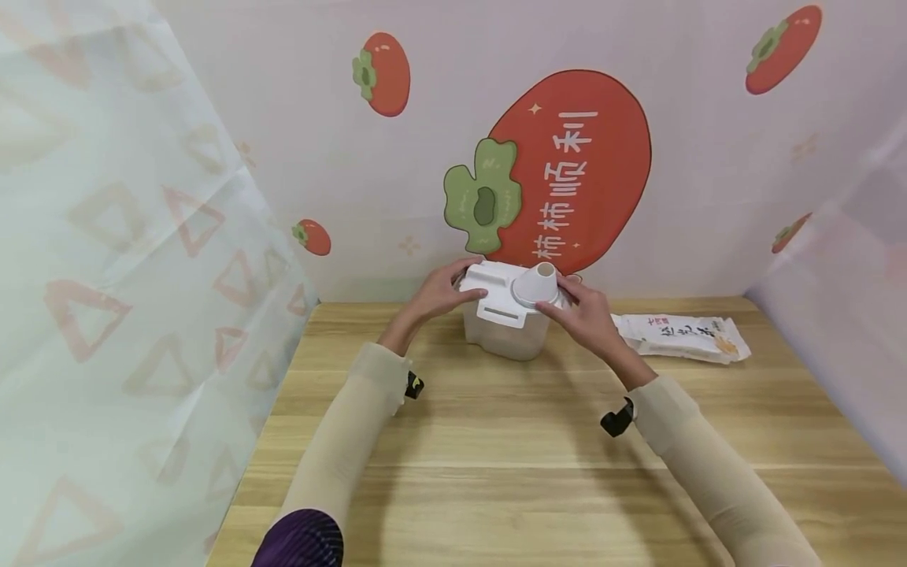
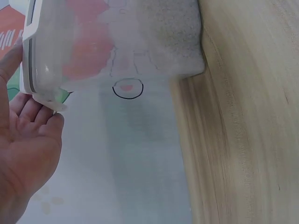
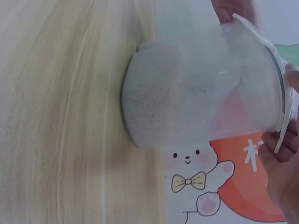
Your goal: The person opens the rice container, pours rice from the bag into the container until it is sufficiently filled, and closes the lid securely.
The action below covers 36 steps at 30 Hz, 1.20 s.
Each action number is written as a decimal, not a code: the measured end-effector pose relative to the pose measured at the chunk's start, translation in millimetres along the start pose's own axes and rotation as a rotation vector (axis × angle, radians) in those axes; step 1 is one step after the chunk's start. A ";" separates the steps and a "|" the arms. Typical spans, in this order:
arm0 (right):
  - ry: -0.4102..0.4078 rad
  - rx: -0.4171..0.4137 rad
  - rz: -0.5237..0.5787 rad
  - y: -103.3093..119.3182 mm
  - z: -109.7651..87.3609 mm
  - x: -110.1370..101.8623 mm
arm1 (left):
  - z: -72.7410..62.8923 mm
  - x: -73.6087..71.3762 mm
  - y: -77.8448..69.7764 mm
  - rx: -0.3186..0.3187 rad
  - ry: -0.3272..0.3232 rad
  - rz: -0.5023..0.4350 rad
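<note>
A translucent plastic storage container (image 1: 505, 340) stands on the table near the wall. Pale grains (image 3: 152, 95) fill its lower part, seen through the side in the right wrist view. On top sits a white lid (image 1: 489, 277) with a cone-shaped white spout (image 1: 536, 285) at its right side. My left hand (image 1: 438, 295) grips the lid's left end, thumb on top and fingers at the edge. At the opposite end, my right hand (image 1: 590, 316) holds the lid by its rim, beside the spout. Some fingertips behind the lid are hidden in the head view.
A white printed packet (image 1: 683, 337) lies on the wooden table (image 1: 496, 472) to the right of the container. Directly behind stands a wall (image 1: 340, 165) with persimmon drawings. Side panels (image 1: 142, 315) border the table at left and right.
</note>
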State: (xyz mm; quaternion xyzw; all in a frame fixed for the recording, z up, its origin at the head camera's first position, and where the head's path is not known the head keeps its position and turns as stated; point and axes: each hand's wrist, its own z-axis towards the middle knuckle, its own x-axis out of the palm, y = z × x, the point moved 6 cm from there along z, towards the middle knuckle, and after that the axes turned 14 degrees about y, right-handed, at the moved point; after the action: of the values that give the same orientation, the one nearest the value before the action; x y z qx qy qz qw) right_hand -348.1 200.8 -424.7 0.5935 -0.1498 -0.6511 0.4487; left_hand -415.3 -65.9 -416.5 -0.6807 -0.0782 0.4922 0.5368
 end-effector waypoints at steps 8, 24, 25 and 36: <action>0.069 -0.031 0.017 -7.9 9.9 -0.9 | -12.9 1.3 1.6 0.010 -0.035 0.070; 0.299 -0.016 0.067 -18.9 27.6 -1.2 | -30.4 4.8 -7.9 -0.008 -0.140 0.180; 0.304 -0.010 0.073 -19.1 27.4 -0.9 | -30.6 5.1 -8.1 -0.010 -0.138 0.182; 0.309 0.009 0.072 -14.6 24.7 -3.0 | -30.4 2.1 -14.1 0.001 -0.114 0.215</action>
State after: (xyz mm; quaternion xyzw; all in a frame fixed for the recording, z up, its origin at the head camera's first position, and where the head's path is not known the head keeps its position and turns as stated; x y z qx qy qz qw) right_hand -376.8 202.8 -427.2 0.6828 -0.1033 -0.5349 0.4868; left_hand -385.3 -78.7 -408.3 -0.6558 -0.0346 0.5849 0.4760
